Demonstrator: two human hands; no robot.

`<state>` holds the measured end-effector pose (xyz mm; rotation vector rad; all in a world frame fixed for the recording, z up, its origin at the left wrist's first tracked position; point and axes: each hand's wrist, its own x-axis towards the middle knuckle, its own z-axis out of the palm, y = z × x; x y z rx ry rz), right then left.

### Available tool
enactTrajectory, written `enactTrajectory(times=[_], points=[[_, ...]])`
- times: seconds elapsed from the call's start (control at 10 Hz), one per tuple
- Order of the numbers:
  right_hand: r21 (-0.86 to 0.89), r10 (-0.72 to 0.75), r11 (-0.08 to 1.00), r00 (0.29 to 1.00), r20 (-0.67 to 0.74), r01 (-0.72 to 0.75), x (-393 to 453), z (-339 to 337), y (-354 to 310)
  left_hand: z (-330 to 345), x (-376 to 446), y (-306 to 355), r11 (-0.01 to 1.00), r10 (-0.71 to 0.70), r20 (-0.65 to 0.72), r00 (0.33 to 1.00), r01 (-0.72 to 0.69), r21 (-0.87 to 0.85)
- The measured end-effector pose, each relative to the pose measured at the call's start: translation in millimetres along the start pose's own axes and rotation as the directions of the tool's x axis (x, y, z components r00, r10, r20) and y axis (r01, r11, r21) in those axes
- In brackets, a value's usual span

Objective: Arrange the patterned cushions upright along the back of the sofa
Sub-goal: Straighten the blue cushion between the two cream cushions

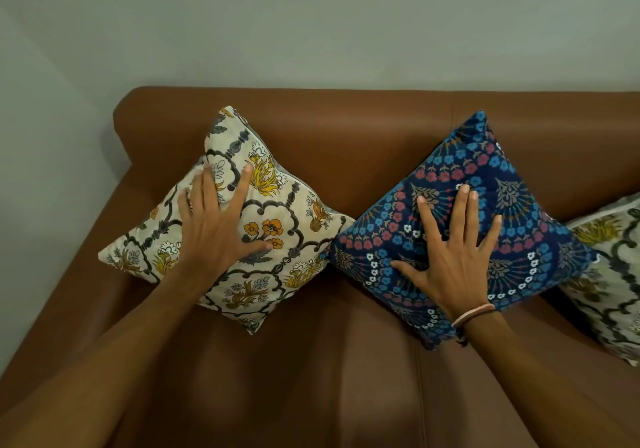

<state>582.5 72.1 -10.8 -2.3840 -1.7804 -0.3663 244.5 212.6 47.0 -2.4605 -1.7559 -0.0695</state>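
Observation:
A cream cushion with yellow and orange flowers point(294, 239) leans on one corner against the brown sofa back point(346, 125), set like a diamond. My left hand point(214, 226) lies flat on its face with fingers spread. Beside it, touching corner to corner, a dark blue floral cushion point(530, 219) leans the same way. My right hand point(453, 250) presses flat on it, fingers apart, with thread bands at the wrist. A second cream floral cushion point(613, 274) sits at the right edge, partly cut off and partly behind the blue one.
The brown leather sofa seat point(329, 378) spreads out in front of the cushions, with a seam right of centre. The sofa's left arm point(86, 257) curves round at the left. A plain pale wall point(311, 25) rises behind the backrest.

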Motion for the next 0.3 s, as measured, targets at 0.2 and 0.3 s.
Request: enactTrajectory(times=[0.2, 0.3], points=[[0.009, -0.021, 1.000, 1.000, 0.021, 0.021, 1, -6, 5, 20, -32, 16, 0.978, 0.168, -0.083, 0.982, -0.155, 0.142], [0.026, -0.067, 0.997, 0.997, 0.024, 0.066, -5, -14, 13, 22, -49, 32, 0.976, 0.145, 0.019, 0.989, -0.146, 0.161]])
